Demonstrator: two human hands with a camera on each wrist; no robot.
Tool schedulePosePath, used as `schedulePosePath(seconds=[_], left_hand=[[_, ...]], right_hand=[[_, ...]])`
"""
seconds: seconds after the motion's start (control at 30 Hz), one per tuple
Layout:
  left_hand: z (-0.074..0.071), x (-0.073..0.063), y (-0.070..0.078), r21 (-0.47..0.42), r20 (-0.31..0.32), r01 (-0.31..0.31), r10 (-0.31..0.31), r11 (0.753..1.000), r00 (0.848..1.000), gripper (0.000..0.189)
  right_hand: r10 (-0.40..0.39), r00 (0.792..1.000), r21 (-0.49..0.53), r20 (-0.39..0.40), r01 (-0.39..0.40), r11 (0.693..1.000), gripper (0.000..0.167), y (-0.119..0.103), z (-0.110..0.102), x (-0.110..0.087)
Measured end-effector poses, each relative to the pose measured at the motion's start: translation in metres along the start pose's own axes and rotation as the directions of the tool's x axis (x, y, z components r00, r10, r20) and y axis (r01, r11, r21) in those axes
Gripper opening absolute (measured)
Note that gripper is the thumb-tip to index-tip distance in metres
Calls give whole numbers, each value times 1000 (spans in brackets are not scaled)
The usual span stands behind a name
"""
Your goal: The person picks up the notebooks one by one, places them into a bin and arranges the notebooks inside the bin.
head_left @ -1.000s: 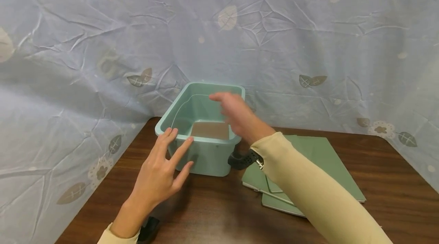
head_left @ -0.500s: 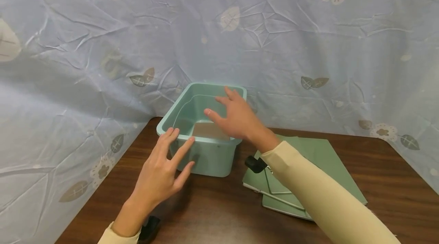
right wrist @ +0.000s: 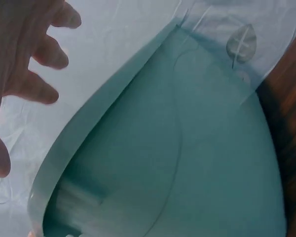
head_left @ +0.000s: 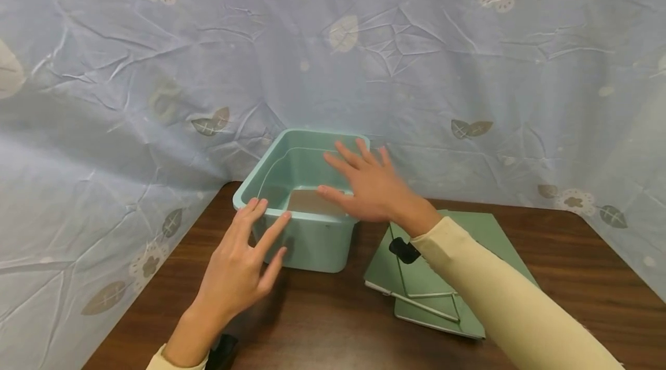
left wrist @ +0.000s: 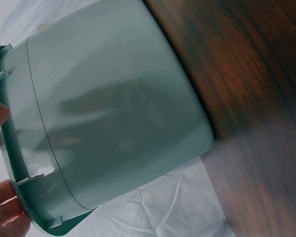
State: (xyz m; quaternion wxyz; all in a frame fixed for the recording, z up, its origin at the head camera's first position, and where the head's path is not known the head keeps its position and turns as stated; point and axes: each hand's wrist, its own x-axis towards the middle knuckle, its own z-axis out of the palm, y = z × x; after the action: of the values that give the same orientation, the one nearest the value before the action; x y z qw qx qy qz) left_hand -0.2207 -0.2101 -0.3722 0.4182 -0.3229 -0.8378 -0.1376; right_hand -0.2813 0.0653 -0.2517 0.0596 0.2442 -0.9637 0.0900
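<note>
A pale green plastic bin (head_left: pixel 307 243) stands on the wooden table, with a flat brown piece (head_left: pixel 312 201) lying inside on its bottom. My left hand (head_left: pixel 231 269) is at the bin's front left, its fingers spread and the fingertips at the front rim. In the left wrist view, those fingers (left wrist: pixel 2 197) show along the rim of the bin. Over the right side of the bin hovers my right hand (head_left: pixel 372 185), fingers spread and holding nothing. The right wrist view shows its fingers (right wrist: pixel 34 89) apart from the bin's rim (right wrist: pixel 89 113).
Several green flat books or folders (head_left: pixel 484 237) lie in a loose, overlapping pile on the table to the right of the bin, partly hidden under my right forearm. A patterned pale cloth (head_left: pixel 416 69) hangs behind and at the left of the table (head_left: pixel 322 324).
My right hand has moved right and toward me, from over the bin's inside to its right side, and its fingers have spread. The left hand stays at the front rim.
</note>
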Motion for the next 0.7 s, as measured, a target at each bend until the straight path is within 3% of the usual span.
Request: schedulePosePath(seconds=[0.2,0.43,0.7], left_hand=[[1,0,-1,1,-9,-6,6,1000,1000,54],[2,0,0,-1,-17,-6,6,1000,1000,53],[4,0,0,2,-30,-11,11,1000,999,52]], right_hand=[[7,999,27,47,-8,1000,71,8,0,-6],[8,999,42,38,-10,999,70,16,-4,-12],[26,999,77,30,-28,997,69,46,-11,-31]])
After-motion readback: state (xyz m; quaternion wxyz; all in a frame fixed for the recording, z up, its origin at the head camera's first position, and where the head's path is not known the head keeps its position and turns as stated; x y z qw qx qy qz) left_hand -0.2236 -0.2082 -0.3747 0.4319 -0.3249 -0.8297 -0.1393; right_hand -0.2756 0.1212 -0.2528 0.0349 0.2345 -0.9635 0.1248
